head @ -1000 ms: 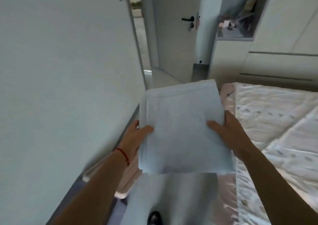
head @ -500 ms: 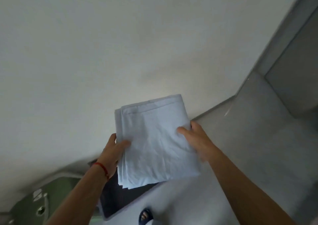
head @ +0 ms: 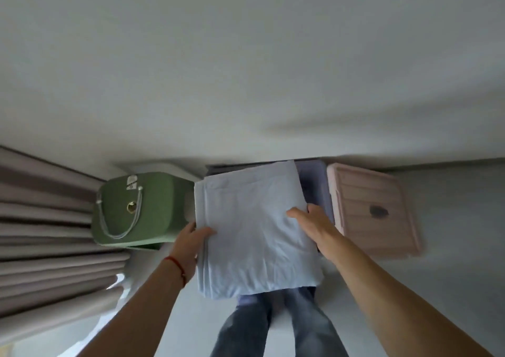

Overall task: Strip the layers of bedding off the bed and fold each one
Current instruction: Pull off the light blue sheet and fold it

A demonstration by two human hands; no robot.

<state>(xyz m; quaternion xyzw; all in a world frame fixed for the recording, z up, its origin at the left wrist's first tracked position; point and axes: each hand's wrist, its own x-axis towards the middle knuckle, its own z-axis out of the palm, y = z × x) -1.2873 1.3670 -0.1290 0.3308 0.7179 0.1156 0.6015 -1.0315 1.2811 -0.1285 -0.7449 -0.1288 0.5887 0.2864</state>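
I've swung from wall to storage boxes; left hand (head: 191,243) and right hand (head: 314,226) grip the soft, light folded sheet (head: 254,236) by its side edges.

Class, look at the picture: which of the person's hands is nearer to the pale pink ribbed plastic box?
Right. The right hand grips the folded light blue sheet just beside the pale pink ribbed plastic box; the left hand grips the sheet's far edge, near the green bag.
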